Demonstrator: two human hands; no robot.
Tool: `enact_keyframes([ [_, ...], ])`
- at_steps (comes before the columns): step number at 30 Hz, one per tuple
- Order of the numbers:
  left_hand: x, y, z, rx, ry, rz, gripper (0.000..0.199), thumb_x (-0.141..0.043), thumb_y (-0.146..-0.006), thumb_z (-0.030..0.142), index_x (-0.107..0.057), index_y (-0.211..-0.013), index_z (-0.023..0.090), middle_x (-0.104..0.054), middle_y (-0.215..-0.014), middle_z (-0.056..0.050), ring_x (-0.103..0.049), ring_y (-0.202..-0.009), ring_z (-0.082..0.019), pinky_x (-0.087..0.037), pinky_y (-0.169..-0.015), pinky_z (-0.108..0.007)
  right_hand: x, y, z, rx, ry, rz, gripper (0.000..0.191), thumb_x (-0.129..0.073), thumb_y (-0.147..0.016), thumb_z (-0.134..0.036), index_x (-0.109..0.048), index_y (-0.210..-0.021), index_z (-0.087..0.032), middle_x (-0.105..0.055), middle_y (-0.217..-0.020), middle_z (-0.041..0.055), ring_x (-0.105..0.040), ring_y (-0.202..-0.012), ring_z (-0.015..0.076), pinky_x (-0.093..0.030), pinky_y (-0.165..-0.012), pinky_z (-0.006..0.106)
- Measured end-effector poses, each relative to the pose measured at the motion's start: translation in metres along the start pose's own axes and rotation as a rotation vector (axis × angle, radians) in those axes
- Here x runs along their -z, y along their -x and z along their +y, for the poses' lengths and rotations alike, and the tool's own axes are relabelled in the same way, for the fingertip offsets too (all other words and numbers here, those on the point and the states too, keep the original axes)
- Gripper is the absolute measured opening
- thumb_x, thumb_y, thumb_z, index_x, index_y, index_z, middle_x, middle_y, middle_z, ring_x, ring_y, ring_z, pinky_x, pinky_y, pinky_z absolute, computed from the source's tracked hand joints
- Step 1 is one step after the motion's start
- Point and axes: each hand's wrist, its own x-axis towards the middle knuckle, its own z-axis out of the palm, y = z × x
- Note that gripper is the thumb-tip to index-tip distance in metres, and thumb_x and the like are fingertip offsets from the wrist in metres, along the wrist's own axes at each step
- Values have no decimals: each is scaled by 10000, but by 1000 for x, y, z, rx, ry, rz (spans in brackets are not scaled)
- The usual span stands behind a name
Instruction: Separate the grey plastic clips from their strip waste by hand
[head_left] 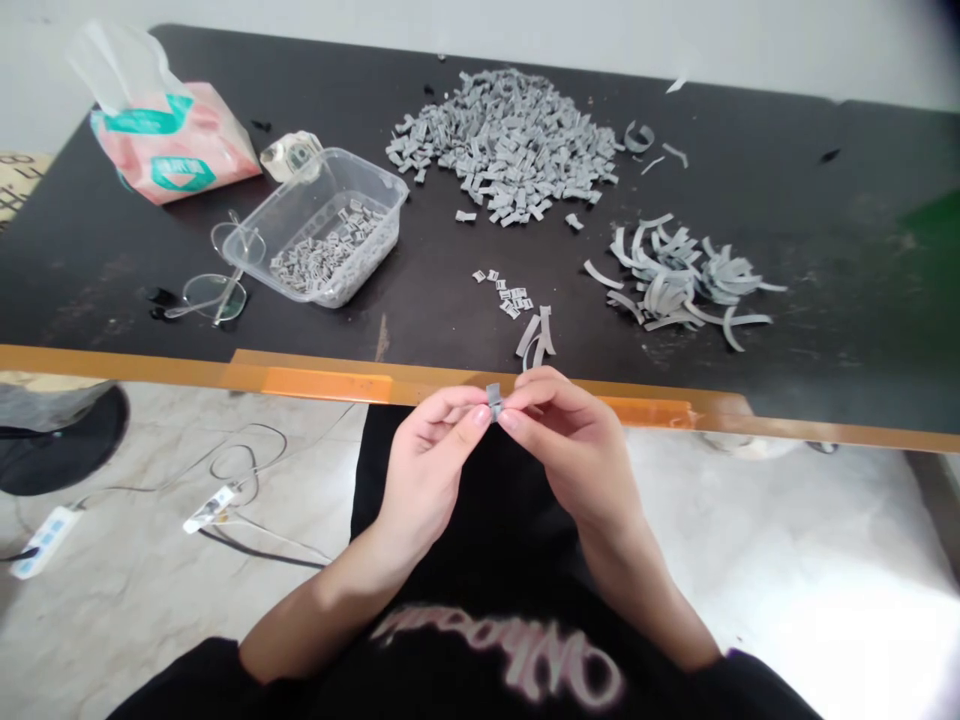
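Note:
My left hand point(431, 455) and my right hand point(589, 445) meet at the table's front edge. Between their thumbs and index fingertips they pinch a small grey strip point(493, 394); its upper end sticks up and the fingers cover the rest. Just beyond my right hand lie a few loose grey strips point(545, 330). Several small grey buckle-like pieces point(514, 298) are scattered a little farther back. A large heap of short grey strip pieces point(517, 140) sits at the far middle, and longer curved grey strips point(675, 280) are piled on the right.
A clear plastic tub point(369, 268) at left holds many small grey pieces point(326, 250). Beside it are eyeglasses point(217, 295), a crumpled wrapper point(292, 155) and a tissue pack point(180, 145). Orange tape point(326, 384) runs along the dark table's point(315, 345) edge. Power strips point(46, 542) and cables lie on the floor.

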Motion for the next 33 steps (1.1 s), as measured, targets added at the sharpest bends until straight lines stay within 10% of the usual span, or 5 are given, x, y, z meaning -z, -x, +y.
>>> enact_keyframes([
  [18,-6,2,6,-118,-141,-73,76,-722,-869,163,-746,-902,228,-725,-846,22,-676,-788,-74,-542,-766,-150,-7,3,4,-74,-212,9,123,-727,-850,-155,-644,-860,-245,-583,-794,-38,-515,-715,103,-431,-668,240],
  [33,-6,-1,16,56,-53,-122,90,-665,-911,231,-698,-839,190,-616,-828,8,-568,-772,-100,-482,-757,-215,-6,7,1,-86,-129,-32,101,-766,-851,-226,-668,-833,-245,-631,-809,-37,-567,-753,105,-467,-726,246],
])
